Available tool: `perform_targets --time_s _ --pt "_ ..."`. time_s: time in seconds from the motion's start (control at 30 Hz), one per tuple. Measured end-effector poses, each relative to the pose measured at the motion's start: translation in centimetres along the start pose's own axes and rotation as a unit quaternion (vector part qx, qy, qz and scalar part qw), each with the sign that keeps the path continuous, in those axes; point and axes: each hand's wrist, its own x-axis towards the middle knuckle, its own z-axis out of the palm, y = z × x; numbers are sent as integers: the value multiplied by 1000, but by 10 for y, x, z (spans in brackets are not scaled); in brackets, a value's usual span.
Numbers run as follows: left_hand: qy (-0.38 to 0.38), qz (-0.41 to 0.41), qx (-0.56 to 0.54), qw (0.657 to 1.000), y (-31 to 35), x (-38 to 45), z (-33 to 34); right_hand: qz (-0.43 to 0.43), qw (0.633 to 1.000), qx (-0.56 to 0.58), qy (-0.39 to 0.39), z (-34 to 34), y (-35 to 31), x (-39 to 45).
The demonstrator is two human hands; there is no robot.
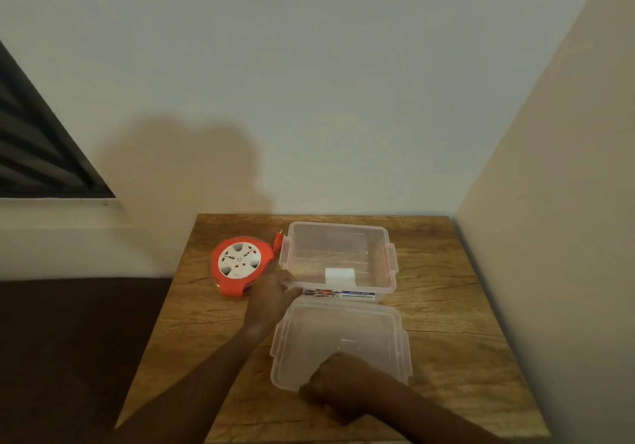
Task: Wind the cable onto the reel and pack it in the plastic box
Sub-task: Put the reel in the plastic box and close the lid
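An orange cable reel with a white socket face lies flat on the wooden table, left of a clear plastic box. The reel's orange plug pokes out beside the box's far left corner. The box stands open, with a white label inside its near wall. Its clear lid lies flat in front of it. My left hand reaches to the box's near left corner and touches its rim. My right hand grips the lid's near edge with curled fingers.
The table stands in a corner, with a wall behind it and another along its right edge. A dark carpeted floor lies to the left. A dark slatted window sits at the far left.
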Motion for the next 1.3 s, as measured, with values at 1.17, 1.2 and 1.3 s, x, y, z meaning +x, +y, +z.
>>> perform_targets --time_s 1.17,1.2,1.3 --pt "33 -8 -11 999 11 23 11 -56 997 -54 16 20 51 15" --pt "45 -7 -11 999 9 20 9 -52 998 -28 34 17 51 17" --pt "84 -21 -16 996 -2 11 -2 8 992 85 93 6 52 32"
